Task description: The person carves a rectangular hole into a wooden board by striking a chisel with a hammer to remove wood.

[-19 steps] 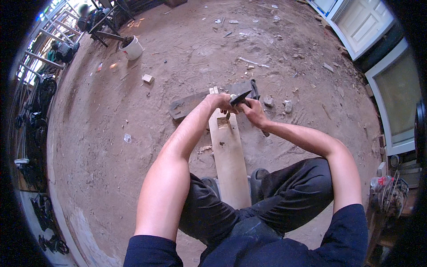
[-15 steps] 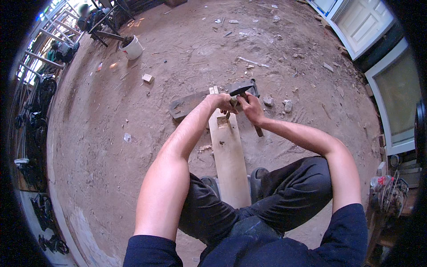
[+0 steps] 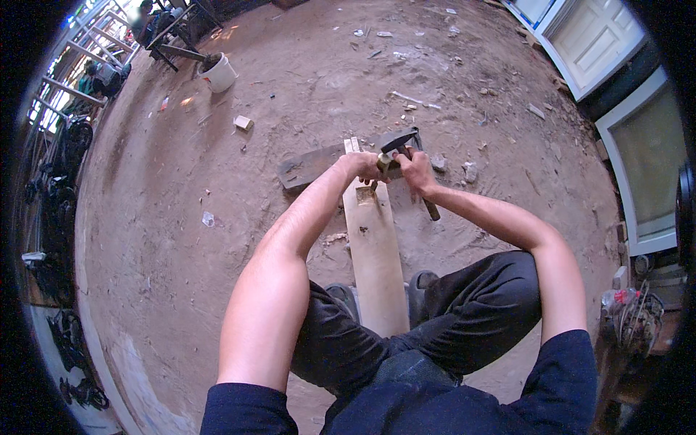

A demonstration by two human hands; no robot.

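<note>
My left hand (image 3: 365, 167) is closed on a chisel (image 3: 383, 164) with a light handle, its blade over a rough mortise (image 3: 365, 196) cut in a long pale board (image 3: 373, 275). Just beside it, my right hand (image 3: 417, 171) grips a hammer (image 3: 399, 140) by its wooden shaft, the dark head at the top of the chisel and the shaft's end pointing down to the right. The board runs from between my feet across a weathered dark plank (image 3: 301, 171) lying crosswise on the ground.
Stone chunks (image 3: 470, 172) and a wood offcut (image 3: 243, 123) lie on the dirt floor. A white bucket (image 3: 221, 75) stands by a dark metal stand at back left. White door panels (image 3: 591, 51) and a framed pane (image 3: 638, 167) lean at right; dark clutter lines the left.
The hammer has shifted slightly up and to the right with my right hand, its head tilting a little. My left hand stays on the chisel. The whole view has moved slightly.
</note>
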